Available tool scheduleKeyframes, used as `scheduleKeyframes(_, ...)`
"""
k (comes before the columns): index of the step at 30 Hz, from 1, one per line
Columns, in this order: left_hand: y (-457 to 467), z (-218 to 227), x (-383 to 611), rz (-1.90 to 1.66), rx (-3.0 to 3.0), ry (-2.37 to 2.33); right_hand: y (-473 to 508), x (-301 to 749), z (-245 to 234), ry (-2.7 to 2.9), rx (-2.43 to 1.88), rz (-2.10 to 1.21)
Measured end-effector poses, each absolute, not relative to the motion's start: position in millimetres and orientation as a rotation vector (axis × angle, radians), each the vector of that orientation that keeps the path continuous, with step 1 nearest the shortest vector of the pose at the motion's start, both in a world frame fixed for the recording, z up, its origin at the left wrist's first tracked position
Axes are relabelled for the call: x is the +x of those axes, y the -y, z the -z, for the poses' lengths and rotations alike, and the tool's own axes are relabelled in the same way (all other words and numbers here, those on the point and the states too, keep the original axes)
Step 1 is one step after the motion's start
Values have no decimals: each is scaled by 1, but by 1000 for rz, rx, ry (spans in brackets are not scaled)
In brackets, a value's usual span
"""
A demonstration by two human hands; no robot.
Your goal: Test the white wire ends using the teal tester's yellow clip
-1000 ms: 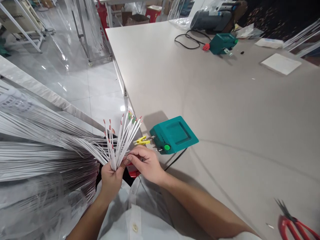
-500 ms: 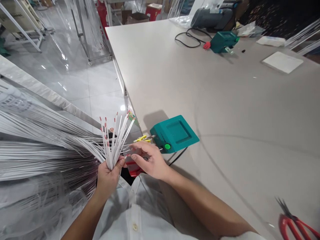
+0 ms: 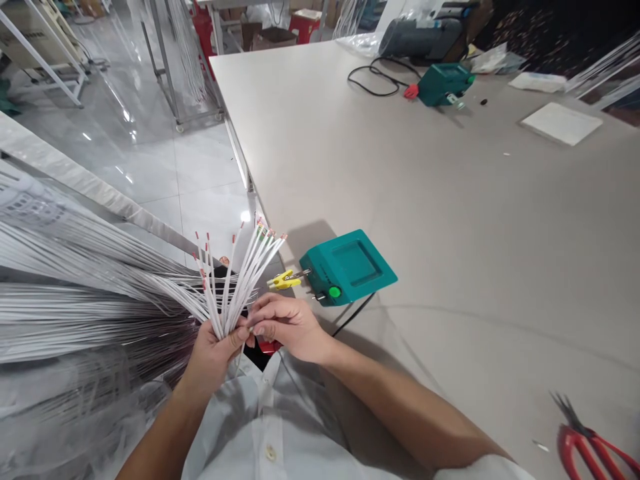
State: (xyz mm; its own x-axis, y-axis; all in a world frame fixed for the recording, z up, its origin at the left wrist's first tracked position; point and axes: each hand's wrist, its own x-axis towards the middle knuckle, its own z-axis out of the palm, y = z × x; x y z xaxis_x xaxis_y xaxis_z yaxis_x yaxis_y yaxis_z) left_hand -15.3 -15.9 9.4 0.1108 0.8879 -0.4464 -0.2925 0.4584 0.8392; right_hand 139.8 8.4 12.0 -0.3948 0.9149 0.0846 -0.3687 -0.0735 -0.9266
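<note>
A bundle of white wires (image 3: 244,287) with reddish tips stands fanned out in my left hand (image 3: 216,350), whose fingers are wrapped round its lower part. My right hand (image 3: 290,327) meets the left thumb, its fingertips pinched at one wire low on the bundle's right side; that wire's end is mostly covered by the fingers. Just beyond the right hand, on the table edge, sits a green box (image 3: 353,267) with a green button. A yellow clip (image 3: 284,280) is attached to its left side.
Many long white wires (image 3: 100,287) hang over a rack at the left. Red-handled scissors (image 3: 583,433) lie at the table's (image 3: 400,173) lower right. Toward the back are another green box (image 3: 443,85), a black cable (image 3: 373,77) and a white pad (image 3: 561,123).
My right hand has moved left and down to the left thumb, and its fingers have closed in a pinch. The bundle's right-hand wires now spread further right.
</note>
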Motion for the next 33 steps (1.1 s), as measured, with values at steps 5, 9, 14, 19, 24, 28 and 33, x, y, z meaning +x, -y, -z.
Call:
scheduleKeyframes(5, 14, -14, -3, -1044, 514, -1143, -1, 130, -6, 1195, -882, -1408)
scheduleKeyframes(9, 17, -12, 0, -1072, 502, -1166, 0, 135, -11, 1497, -903, -1033)
scheduleKeyframes(14, 22, -7, 0, -1068, 572, -1183, -3, 142, -9, 1755, -892, -798)
scheduleKeyframes(19, 25, -5, 1, -1093, 646, -1182, -3, 146, -8, 1941, -975, -611)
scheduleKeyframes(24, 28, 2, 4, -1171, 653, -1252, -1, 142, -14, 1728, -1101, -964)
scheduleKeyframes(28, 30, 9, 5, -1227, 687, -1350, -2, 138, -11, 1264, -1132, -1546)
scheduleKeyframes(33, 30, 6, 7, -1242, 648, -1366, -6, 137, -6, 480, -831, -2273)
